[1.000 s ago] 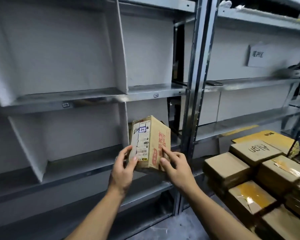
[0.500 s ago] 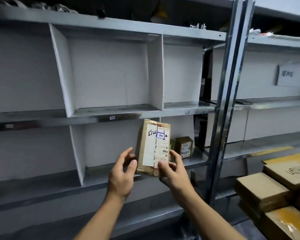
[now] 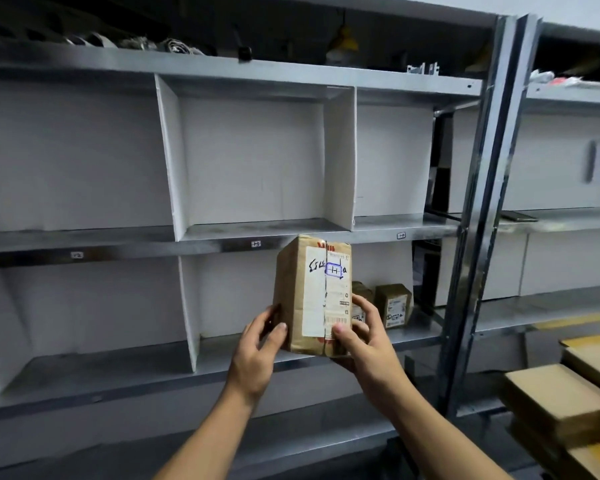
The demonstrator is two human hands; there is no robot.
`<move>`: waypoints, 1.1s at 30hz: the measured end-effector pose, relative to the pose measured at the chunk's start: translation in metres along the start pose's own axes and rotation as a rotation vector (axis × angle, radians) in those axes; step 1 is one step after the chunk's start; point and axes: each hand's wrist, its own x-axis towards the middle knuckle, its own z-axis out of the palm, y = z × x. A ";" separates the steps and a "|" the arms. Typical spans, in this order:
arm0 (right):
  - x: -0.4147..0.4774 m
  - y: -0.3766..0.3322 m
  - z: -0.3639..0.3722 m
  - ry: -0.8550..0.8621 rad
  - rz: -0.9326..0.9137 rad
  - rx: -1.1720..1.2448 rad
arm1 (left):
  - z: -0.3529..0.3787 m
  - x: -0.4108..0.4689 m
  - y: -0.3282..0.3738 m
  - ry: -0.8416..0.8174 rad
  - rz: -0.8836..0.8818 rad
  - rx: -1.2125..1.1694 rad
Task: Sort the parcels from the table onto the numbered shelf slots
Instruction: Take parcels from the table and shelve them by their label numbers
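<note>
A brown cardboard parcel (image 3: 309, 292) with a white shipping label and a blue-boxed handwritten mark stands upright in front of the grey metal shelf (image 3: 222, 237). My left hand (image 3: 257, 348) grips its lower left side and my right hand (image 3: 364, 337) grips its lower right corner from below. The parcel is held in the air, just under the shelf board that carries small slot labels (image 3: 400, 235). Two small brown parcels (image 3: 394, 304) stand in the slot behind it, partly hidden.
White dividers (image 3: 340, 157) split the shelf into open slots. A steel upright post (image 3: 478, 209) stands to the right. Several flat brown parcels (image 3: 555, 400) are stacked at the lower right. Cables and clutter lie on the top board.
The parcel has been turned so its label faces me and lifted closer to the labelled shelf board. My view has swung left and up, away from the stacked parcels.
</note>
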 end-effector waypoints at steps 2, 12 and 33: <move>0.001 -0.001 -0.001 -0.014 0.004 -0.029 | 0.002 -0.002 0.005 -0.085 0.016 -0.005; 0.016 0.004 -0.002 -0.006 0.047 -0.019 | 0.008 0.001 0.005 -0.009 0.120 0.247; 0.090 0.056 0.171 -0.342 -0.061 -0.048 | -0.170 -0.021 0.067 0.397 0.068 1.470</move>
